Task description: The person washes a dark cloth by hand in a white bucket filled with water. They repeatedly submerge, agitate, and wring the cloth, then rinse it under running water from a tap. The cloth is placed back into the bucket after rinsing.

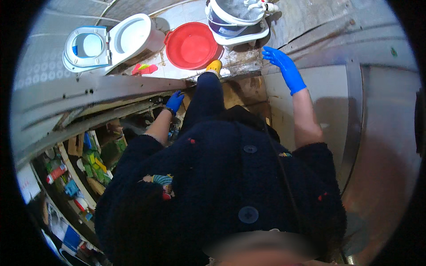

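Observation:
My right hand (283, 66), in a wet-looking blue rubber glove, is held out with its fingers extended and nothing in it. It is nearest to the pale wall panel (309, 78) and the white basin (244, 39) with a bucket in it. My left hand (175, 101), also blue-gloved, hangs low by the doorway edge. Its fingers look slightly spread, and no object shows in it. Ahead, a red plastic basin (191, 45) stands on the tiled floor. My foot in a yellow shoe (214, 66) is at its near rim.
A white toilet (133, 35) with its lid raised stands left of the red basin. A pink and yellow cloth or glove (144, 68) lies on the tiles. The bucket (233, 20) holds foamy water under a tap (263, 6). Cluttered shelves (96, 163) line my left; a raised sill (233, 73) crosses ahead.

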A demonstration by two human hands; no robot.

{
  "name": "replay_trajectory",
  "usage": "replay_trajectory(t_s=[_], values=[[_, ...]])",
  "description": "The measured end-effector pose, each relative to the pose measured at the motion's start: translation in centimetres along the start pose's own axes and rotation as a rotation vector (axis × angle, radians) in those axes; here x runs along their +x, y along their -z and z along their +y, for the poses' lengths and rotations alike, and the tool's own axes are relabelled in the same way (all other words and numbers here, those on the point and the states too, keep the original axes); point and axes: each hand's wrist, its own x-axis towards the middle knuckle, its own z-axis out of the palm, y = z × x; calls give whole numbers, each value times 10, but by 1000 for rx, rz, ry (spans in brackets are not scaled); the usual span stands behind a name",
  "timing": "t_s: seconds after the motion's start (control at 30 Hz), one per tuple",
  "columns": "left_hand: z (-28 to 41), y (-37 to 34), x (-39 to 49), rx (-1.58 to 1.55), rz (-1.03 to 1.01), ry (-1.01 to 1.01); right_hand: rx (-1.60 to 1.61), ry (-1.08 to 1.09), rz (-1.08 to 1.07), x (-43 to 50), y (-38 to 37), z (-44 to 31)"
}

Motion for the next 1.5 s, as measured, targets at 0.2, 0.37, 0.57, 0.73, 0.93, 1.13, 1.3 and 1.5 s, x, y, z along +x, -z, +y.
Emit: replay_trajectory(t_s=[0.2, 0.37, 0.57, 0.73, 0.93, 1.13, 1.3, 1.5], values=[[65, 40, 106, -185, -28, 177, 82, -219, 92, 141, 0, -2], [141, 100, 168, -176, -296, 45, 387, -416, 277, 198, -12, 24], [241, 159, 243, -430, -446, -33, 761, -491, 590, 238, 4, 50], [306, 159, 272, -605, -555, -16, 971, -479, 667, 256, 14, 61], [320, 145, 266, -340, -517, -478, 1188, -482, 840, 291, 7, 80], [308, 147, 264, -402, -582, -318, 1541, -66, 266, 318, 13, 122], [298, 156, 269, -638, -613, 93, 1193, -151, 319, 285, 27, 125], [294, 166, 283, -540, -561, -45, 194, -618, 587, 235, 54, 43]])
